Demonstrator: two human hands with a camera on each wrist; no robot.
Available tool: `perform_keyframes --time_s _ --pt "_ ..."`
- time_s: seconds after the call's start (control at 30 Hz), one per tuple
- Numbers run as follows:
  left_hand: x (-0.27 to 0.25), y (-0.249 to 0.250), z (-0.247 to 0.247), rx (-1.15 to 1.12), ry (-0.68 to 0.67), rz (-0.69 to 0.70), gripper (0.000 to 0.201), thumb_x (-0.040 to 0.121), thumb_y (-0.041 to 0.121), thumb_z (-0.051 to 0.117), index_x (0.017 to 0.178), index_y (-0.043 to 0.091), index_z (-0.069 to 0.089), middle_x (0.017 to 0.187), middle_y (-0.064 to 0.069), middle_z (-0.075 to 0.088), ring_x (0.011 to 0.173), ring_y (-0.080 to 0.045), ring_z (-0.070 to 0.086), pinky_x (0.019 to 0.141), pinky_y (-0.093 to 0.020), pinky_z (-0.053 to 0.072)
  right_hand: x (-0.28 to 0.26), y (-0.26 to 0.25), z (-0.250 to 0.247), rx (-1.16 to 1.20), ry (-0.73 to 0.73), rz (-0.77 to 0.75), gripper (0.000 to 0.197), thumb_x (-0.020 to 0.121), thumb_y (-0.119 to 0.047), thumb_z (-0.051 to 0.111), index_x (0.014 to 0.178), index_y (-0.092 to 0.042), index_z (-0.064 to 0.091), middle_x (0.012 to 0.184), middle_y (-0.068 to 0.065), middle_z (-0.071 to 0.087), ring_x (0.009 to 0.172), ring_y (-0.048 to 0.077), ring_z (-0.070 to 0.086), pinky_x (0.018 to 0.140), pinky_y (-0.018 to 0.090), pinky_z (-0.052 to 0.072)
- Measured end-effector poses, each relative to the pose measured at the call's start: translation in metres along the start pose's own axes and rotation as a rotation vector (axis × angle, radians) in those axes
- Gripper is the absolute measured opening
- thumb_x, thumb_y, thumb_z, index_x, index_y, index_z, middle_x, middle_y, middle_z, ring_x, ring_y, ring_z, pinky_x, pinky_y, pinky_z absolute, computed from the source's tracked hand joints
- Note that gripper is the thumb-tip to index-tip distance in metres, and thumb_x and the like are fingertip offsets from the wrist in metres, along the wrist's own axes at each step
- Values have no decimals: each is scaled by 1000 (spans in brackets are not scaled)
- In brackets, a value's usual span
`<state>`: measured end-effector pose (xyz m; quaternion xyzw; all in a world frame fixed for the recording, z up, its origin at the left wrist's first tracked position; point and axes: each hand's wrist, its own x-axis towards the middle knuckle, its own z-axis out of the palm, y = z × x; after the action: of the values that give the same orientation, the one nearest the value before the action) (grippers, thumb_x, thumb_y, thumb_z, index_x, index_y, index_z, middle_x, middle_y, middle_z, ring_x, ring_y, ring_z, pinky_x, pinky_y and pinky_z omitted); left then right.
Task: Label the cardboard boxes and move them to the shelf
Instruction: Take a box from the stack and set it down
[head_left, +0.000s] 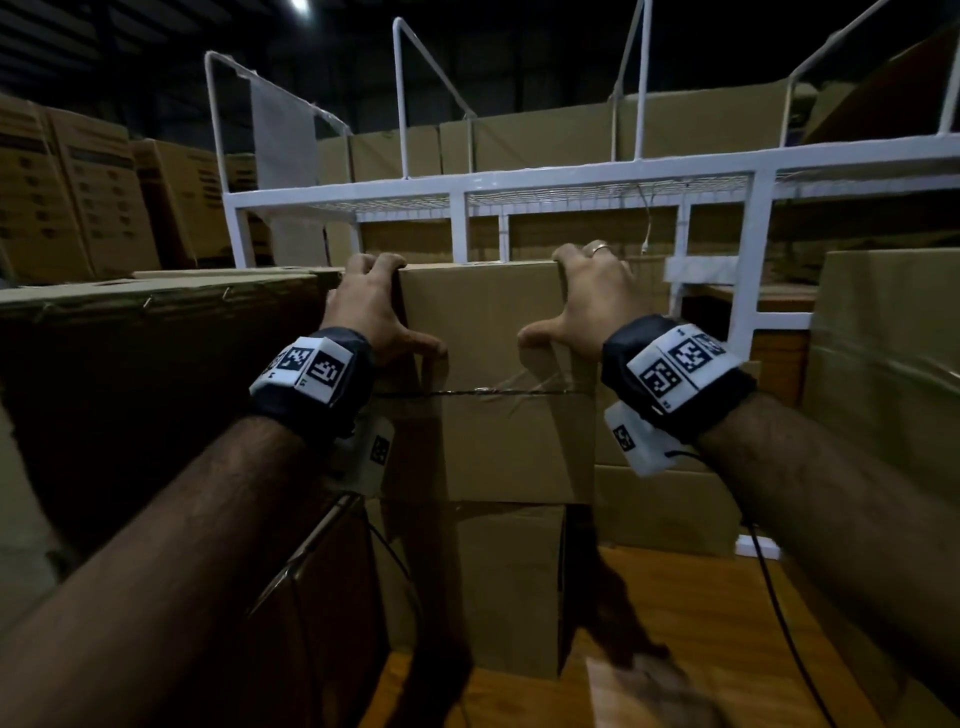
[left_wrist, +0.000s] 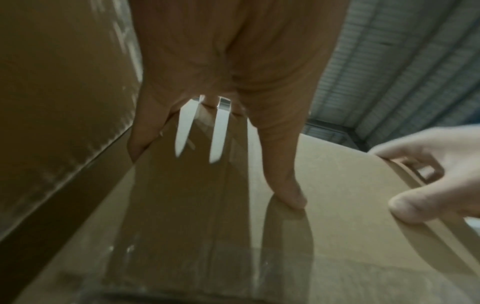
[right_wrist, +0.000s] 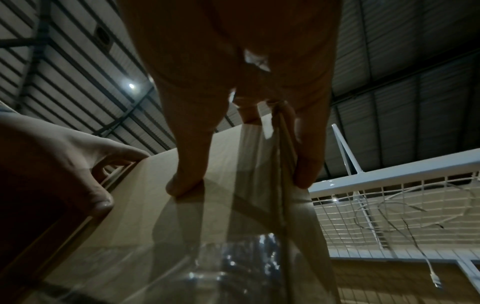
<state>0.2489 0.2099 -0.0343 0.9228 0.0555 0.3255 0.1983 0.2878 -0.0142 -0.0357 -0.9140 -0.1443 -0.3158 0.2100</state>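
In front of me, past a wall of stacked cartons, stands the white shelf (head_left: 498, 184), its wire deck bare across the near bays that I can see. My two hands are on a cardboard box (head_left: 483, 322) that sits on top of another box (head_left: 509, 587), below the shelf's deck and just short of its frame. My left hand (head_left: 371, 306) has its fingers hooked over the far top-left corner with the thumb pressed on the near face; my right hand (head_left: 589, 301) mirrors it on the right corner (ring and all), so both grips are clamped on this box.

I judge the moving only begun: the box is not yet on the shelf. I see no label on the faces toward me, only clear tape across the seam, so I cannot tell whether labelling is done.

A big carton (head_left: 156, 332) stands tight on the left, touching or nearly touching my box. To the right another carton (head_left: 883, 364) crowds the frame. A thin white cable (right_wrist: 405, 224) dangles through the wire deck and could snag as the box goes up.
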Motion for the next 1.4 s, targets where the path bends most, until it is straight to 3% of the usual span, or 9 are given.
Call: perform_keyframes --time_s 0.17,0.33,0.5,0.63,0.87,1.0,1.1,1.4 --pt "-4 -1 1 -67 28 -39 103 49 39 92 136 25 39 144 -4 26 130 -32 37 105 -50 39 -5 -4 6 103 42 71 86 53 -55 86 122 -21 46 114 9 58 110 29 55 96 58 44" --pt "-9 5 2 -123 52 -49 102 46 37 93 133 23 41 140 -6 30 128 -35 37 104 -52 40 -13 -11 -1 133 75 74 85 55 -50 88 123 -17 50 115 10 62 110 27 57 95 53 47" --pt "-16 8 -2 -126 46 -12 100 50 39 92 134 24 41 139 -7 31 127 -38 35 104 -53 38 -21 -10 -14 109 101 36 85 59 -47 87 128 -14 51 112 8 65 103 21 60 87 35 53" --pt "-25 14 -8 -151 68 46 97 51 39 91 133 22 42 136 -7 35 125 -35 36 105 -49 36 -31 -6 -32 118 121 -5 82 61 -44 86 128 -13 51 111 8 65 99 18 60 82 28 53" --pt "-48 41 -22 -176 81 112 95 53 36 90 133 22 41 137 -7 35 127 -36 34 103 -51 38 -59 8 -60 122 209 -37 84 59 -48 86 127 -14 52 113 7 64 101 18 59 87 32 53" --pt "-66 58 -32 -184 108 165 93 56 36 89 134 20 40 138 -8 33 130 -37 31 107 -57 32 -75 16 -80 130 284 -65 77 61 -45 85 124 -16 54 114 4 63 99 9 55 85 22 49" --pt "-79 71 -36 -182 123 191 95 56 37 89 135 21 38 140 -8 32 130 -38 32 106 -59 32 -90 24 -96 116 325 -85 80 61 -46 85 127 -15 53 117 5 63 104 13 57 90 26 51" --pt "-142 127 -38 -193 115 207 96 56 35 89 136 26 36 142 -6 29 129 -38 32 104 -57 36 -146 69 -145 107 330 -124 81 62 -47 84 128 -13 52 119 7 63 107 15 58 86 17 44"
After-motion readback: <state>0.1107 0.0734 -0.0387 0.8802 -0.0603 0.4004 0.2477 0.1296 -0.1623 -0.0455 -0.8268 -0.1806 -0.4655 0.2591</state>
